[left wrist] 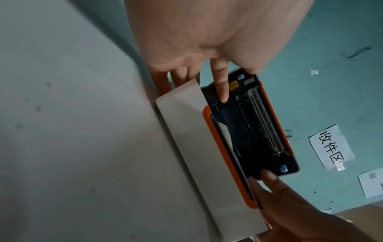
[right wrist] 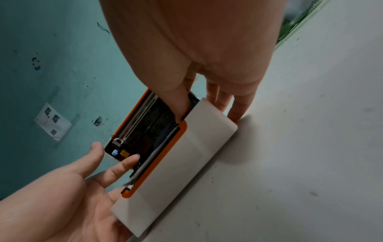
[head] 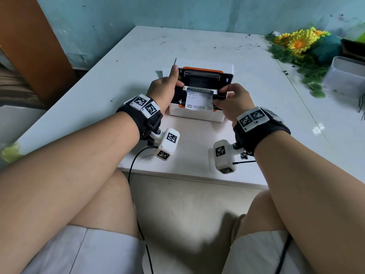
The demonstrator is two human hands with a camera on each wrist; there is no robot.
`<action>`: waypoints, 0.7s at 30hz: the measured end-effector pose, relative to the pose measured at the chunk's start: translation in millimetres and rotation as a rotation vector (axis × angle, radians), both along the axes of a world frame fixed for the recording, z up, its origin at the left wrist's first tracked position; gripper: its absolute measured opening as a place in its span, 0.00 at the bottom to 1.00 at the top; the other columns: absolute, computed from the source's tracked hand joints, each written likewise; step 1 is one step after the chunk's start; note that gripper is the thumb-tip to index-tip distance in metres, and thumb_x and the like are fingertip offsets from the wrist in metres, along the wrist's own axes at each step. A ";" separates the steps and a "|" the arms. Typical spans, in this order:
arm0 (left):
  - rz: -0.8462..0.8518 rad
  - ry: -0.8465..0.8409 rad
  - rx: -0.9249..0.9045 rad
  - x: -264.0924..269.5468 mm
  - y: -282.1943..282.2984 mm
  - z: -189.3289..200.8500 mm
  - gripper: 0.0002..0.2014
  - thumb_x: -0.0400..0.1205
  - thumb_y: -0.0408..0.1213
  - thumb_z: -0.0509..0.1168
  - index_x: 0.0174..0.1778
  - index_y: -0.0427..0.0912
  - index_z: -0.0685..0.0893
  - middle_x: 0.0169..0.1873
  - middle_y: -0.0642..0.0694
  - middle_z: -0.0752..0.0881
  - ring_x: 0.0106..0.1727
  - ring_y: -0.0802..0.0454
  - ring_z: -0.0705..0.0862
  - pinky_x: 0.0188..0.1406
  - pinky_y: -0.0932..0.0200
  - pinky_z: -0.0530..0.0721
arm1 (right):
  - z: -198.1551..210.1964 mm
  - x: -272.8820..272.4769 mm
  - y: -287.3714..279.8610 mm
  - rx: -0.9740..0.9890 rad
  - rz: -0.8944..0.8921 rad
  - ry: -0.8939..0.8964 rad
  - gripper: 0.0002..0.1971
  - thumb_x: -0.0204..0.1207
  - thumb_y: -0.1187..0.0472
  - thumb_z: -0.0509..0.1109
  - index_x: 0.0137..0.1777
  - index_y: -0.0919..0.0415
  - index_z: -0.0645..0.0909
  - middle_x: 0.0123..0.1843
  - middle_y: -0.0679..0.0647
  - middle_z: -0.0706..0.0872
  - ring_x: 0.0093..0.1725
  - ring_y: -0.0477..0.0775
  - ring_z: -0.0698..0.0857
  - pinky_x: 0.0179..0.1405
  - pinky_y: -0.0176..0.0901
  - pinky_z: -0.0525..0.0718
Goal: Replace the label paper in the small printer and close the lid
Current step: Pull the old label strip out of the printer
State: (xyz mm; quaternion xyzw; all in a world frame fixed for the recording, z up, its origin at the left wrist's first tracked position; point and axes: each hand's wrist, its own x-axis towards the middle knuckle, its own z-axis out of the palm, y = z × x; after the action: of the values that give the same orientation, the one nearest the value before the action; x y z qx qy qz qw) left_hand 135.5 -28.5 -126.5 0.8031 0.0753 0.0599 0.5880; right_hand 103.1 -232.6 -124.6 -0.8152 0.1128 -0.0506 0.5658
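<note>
A small white printer [head: 197, 115] with orange trim sits mid-table, its lid [head: 203, 71] standing open at the back. A printed label paper [head: 199, 101] lies across the open bay and hangs over the front edge. My left hand [head: 167, 86] is at the printer's left end, thumb straight up along the lid. Its index finger [left wrist: 221, 88] reaches straight into the black bay, the other fingers outside the wall. My right hand [head: 233, 97] grips the right end. Its thumb [right wrist: 182, 104] is inside the bay and its fingers [right wrist: 225, 101] lie along the outer side.
The white table [head: 118, 99] meets a teal wall at the back. Artificial sunflowers [head: 296, 42] and a clear plastic container [head: 347, 76] crowd the far right. An orange-brown board [head: 29, 46] leans at the left. Paper notes [left wrist: 329, 147] are taped to the wall.
</note>
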 end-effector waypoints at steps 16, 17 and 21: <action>-0.187 0.000 0.136 0.6 7.5 -7.0 0.23 0.77 0.57 0.79 0.59 0.48 0.83 0.45 0.52 0.83 0.47 0.52 0.84 0.46 0.57 0.79 | 4.8 -8.6 0.7 -0.068 0.041 -0.017 0.20 0.85 0.67 0.73 0.74 0.50 0.81 0.44 0.48 0.84 0.36 0.47 0.81 0.25 0.30 0.75; -0.186 0.000 0.148 0.7 8.1 -7.3 0.19 0.76 0.55 0.79 0.56 0.51 0.84 0.47 0.50 0.85 0.49 0.49 0.86 0.49 0.56 0.81 | 5.6 -10.1 0.0 -0.074 0.047 -0.021 0.21 0.86 0.68 0.72 0.76 0.51 0.80 0.42 0.44 0.81 0.35 0.44 0.80 0.26 0.29 0.75; -0.193 -0.018 0.152 -3.9 11.6 -8.0 0.12 0.70 0.50 0.76 0.46 0.61 0.83 0.60 0.42 0.91 0.60 0.38 0.92 0.65 0.38 0.90 | 6.7 -11.1 -3.1 -0.119 0.089 -0.040 0.22 0.86 0.68 0.73 0.77 0.50 0.81 0.43 0.40 0.79 0.35 0.40 0.79 0.25 0.27 0.76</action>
State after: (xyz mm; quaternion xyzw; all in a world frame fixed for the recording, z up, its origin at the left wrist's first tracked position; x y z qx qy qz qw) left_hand 131.6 -16.9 -134.5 0.8482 -0.0122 0.0158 0.5293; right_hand 91.9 -235.7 -117.8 -0.8506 0.0622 -0.0483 0.5199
